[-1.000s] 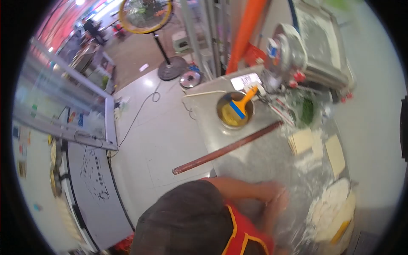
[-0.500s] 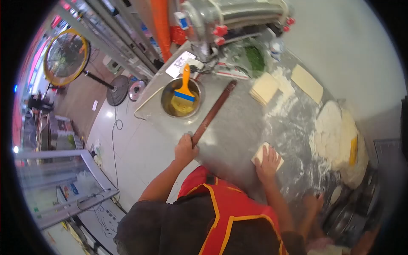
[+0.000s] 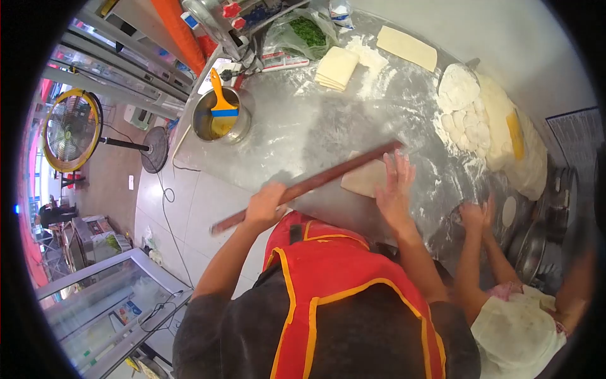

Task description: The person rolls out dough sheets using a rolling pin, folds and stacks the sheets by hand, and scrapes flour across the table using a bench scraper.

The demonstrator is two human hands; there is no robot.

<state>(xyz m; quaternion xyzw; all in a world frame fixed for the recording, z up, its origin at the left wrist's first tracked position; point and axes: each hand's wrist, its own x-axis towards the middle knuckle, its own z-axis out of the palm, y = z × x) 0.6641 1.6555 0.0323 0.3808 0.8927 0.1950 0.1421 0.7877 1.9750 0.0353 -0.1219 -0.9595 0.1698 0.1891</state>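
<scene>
My left hand [image 3: 265,205] is wrapped round a dark brown rolling pin [image 3: 328,177], close to its near end. The pin lies slantwise over a small flat piece of dough [image 3: 364,183] on the metal table and hides part of it. My right hand [image 3: 395,189] has its fingers stretched out beside the dough's right edge, with the fingertips close to the pin's far end. Whether those fingertips touch the pin I cannot tell.
A metal pot [image 3: 238,129] holds an orange-handled brush [image 3: 219,95]. Behind are stacked dough sheets [image 3: 336,67], a single dough sheet [image 3: 407,48] and a bag of chopped greens [image 3: 307,31]. To the right lie a big dough mass [image 3: 502,120] and a co-worker's hands [image 3: 476,213].
The rolling pin has swung from pointing up the table to lying across the dough. My right hand has lifted off the dough and opened. The camera view has shifted.
</scene>
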